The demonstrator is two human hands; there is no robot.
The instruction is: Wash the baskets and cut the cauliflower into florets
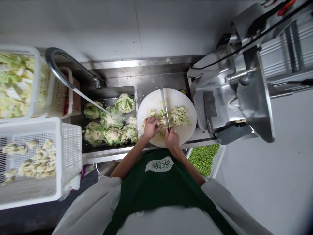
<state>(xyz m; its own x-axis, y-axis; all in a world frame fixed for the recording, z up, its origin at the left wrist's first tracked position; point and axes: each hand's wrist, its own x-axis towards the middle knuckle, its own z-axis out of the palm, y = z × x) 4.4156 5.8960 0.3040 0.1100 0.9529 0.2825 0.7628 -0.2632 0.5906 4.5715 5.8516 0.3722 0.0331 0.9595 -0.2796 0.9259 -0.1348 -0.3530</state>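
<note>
On the round white cutting board (179, 98) lies cut cauliflower (179, 115) in pieces. My left hand (151, 127) is closed over a piece of cauliflower at the board's near left and holds it down. My right hand (172, 139) grips the handle of a long knife (164, 106). Its blade points away from me across the middle of the board, right beside my left hand's fingers.
A steel sink (107, 93) left of the board holds several whole cauliflower heads (111, 125) under a running tap (63, 70). White crates (69, 147) with florets and leaves stand at far left. A metal slicing machine (234, 94) sits right. A tray of green pieces (204, 158) is below.
</note>
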